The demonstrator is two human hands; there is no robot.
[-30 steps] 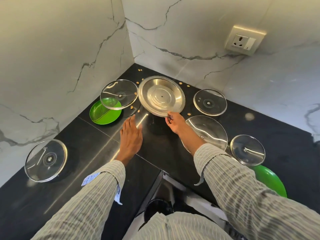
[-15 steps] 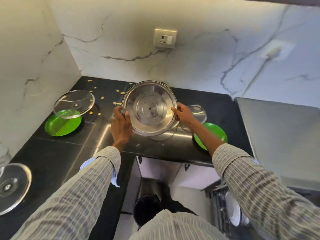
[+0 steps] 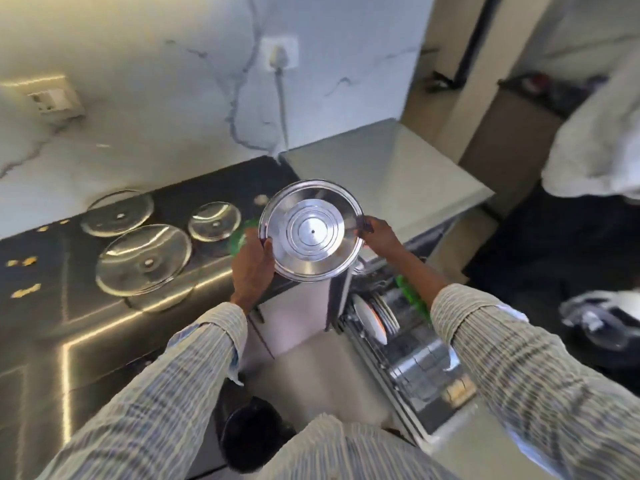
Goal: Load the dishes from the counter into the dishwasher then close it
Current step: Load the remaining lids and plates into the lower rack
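Black counter [image 3: 52, 306], both hands gripping steel lid [image 3: 311, 233] rim, left [image 3: 251, 263], right [image 3: 382, 235]

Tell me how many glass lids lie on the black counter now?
3: one glass lid at the back by the wall, a larger one in front, a smaller one beside the left hand. Others may lie outside the view.

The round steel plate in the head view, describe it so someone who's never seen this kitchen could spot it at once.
Start at the black counter under the marble wall, then go to its right end above the open dishwasher. There the left hand and right hand hold the round steel plate by its rim. Unlike the clear glass lids lying nearby, it is opaque, mirror-bright, ringed with concentric circles.
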